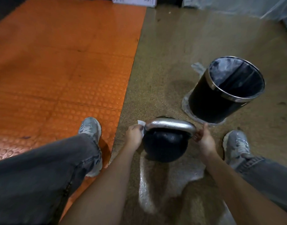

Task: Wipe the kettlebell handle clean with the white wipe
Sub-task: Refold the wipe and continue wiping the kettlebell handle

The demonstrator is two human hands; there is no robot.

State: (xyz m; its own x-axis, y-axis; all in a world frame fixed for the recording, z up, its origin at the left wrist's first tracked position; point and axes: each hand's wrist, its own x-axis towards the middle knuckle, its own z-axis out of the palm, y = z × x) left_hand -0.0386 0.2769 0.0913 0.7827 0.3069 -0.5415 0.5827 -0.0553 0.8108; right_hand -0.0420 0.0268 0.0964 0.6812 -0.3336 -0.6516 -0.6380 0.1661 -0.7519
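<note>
A black kettlebell (pixel 165 145) with a silver handle (pixel 170 125) stands on the speckled floor between my feet. My left hand (pixel 134 134) grips the white wipe (pixel 141 125) and holds it against the handle's left end. My right hand (pixel 204 138) grips the handle's right end, fingers curled round the bar. Most of the wipe is hidden inside my left hand.
A black bin (pixel 223 90) with a silver rim stands just behind and to the right of the kettlebell. An orange studded mat (pixel 61 62) covers the floor on the left. My grey shoes (pixel 90 129) flank the kettlebell, and a clear plastic sheet (pixel 147 184) lies under it.
</note>
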